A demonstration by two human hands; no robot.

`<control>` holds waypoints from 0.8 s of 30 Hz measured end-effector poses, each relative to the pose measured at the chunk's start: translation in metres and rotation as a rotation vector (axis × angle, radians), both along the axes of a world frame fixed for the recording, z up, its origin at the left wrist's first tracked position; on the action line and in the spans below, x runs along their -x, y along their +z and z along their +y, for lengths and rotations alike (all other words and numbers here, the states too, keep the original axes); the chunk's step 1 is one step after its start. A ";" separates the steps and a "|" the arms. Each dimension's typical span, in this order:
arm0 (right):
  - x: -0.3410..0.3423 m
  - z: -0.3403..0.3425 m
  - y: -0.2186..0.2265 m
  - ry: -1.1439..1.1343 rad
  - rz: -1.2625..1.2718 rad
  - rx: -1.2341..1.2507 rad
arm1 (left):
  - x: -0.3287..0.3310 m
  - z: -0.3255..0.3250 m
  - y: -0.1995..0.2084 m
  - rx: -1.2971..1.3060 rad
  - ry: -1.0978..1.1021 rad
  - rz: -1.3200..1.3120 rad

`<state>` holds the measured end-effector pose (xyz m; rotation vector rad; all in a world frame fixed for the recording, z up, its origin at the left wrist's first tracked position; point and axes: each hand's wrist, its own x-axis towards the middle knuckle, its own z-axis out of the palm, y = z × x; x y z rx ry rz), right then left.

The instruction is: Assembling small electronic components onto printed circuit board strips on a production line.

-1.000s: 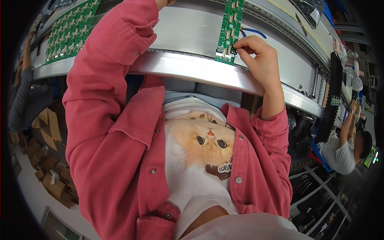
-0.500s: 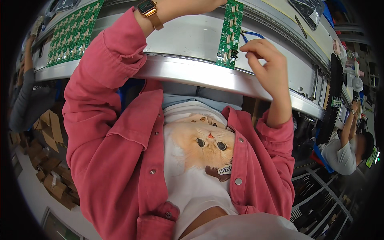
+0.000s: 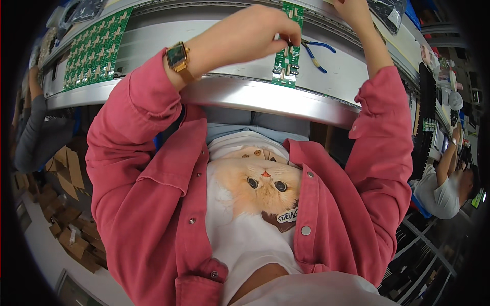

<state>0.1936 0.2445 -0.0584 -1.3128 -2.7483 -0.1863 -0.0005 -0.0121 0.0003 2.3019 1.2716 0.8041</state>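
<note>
A narrow green circuit board (image 3: 284, 76) with pale connectors lies across the metal rail track. Black components (image 3: 293, 70) sit near its near end. My left hand (image 3: 268, 31), wearing a gold watch at the wrist, is over the board's middle. Its fingers pinch a small black component (image 3: 290, 44) at the board's surface; whether it is seated I cannot tell. At the far edge of the view, my right hand (image 3: 351, 7) is partly cut off and its fingers are hidden. Blue-handled pliers (image 3: 318, 56) lie just right of the board.
To the left, a large panel of green circuit boards (image 3: 97, 48) lies on the same track. The silver front rail (image 3: 229, 94) runs along the near side. A dark plastic bag (image 3: 390, 13) lies at the far right. One person (image 3: 441, 191) works on the right, another (image 3: 43, 137) on the left.
My left hand has come nearer from the far edge, down onto the board's middle, with a black component. My right hand has left the board's near end and reached far away, uncovering the pliers.
</note>
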 end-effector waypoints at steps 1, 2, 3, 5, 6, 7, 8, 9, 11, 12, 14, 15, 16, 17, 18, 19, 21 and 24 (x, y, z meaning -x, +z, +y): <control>-0.006 0.015 -0.006 0.000 -0.095 -0.019 | -0.005 -0.006 0.002 -0.031 0.015 0.017; -0.002 0.021 -0.014 0.020 -0.187 -0.028 | -0.006 -0.013 0.001 -0.050 0.049 0.037; 0.007 0.013 -0.015 0.037 -0.184 -0.020 | -0.006 -0.022 -0.001 -0.040 0.064 0.040; 0.017 -0.010 -0.010 0.046 0.131 -0.059 | -0.008 -0.035 -0.006 -0.019 0.094 0.050; 0.022 -0.023 -0.004 0.048 0.287 -0.080 | -0.010 -0.041 -0.009 -0.011 0.108 0.053; 0.025 -0.030 -0.002 0.047 0.443 -0.100 | -0.011 -0.046 -0.012 -0.004 0.121 0.057; 0.026 -0.032 -0.001 0.046 0.443 -0.098 | -0.013 -0.048 -0.014 -0.001 0.120 0.056; 0.025 -0.034 0.000 0.089 0.458 -0.119 | -0.015 -0.050 -0.017 0.012 0.139 0.071; 0.023 -0.036 0.001 0.173 0.489 -0.162 | -0.020 -0.052 -0.021 0.036 0.175 0.100; 0.022 -0.038 0.002 0.214 0.503 -0.185 | -0.022 -0.052 -0.022 0.046 0.190 0.114; 0.017 -0.046 0.006 0.196 0.525 -0.149 | -0.025 -0.049 -0.024 0.040 0.176 0.134; 0.021 -0.052 0.007 0.198 0.555 -0.105 | -0.024 -0.050 -0.025 0.036 0.183 0.158; 0.024 -0.059 0.009 0.200 0.585 -0.062 | -0.023 -0.051 -0.026 0.032 0.190 0.183; 0.028 -0.066 0.010 0.201 0.613 -0.018 | -0.023 -0.052 -0.027 0.029 0.196 0.207; 0.028 -0.072 0.014 0.193 0.639 0.018 | -0.023 -0.052 -0.028 0.027 0.192 0.206; 0.028 -0.078 0.017 0.186 0.665 0.055 | -0.023 -0.051 -0.028 0.023 0.188 0.217; 0.029 -0.085 0.021 0.175 0.717 0.132 | -0.024 -0.051 -0.030 0.016 0.184 0.239; 0.023 -0.072 0.013 0.101 0.655 0.179 | -0.024 -0.050 -0.030 0.010 0.182 0.248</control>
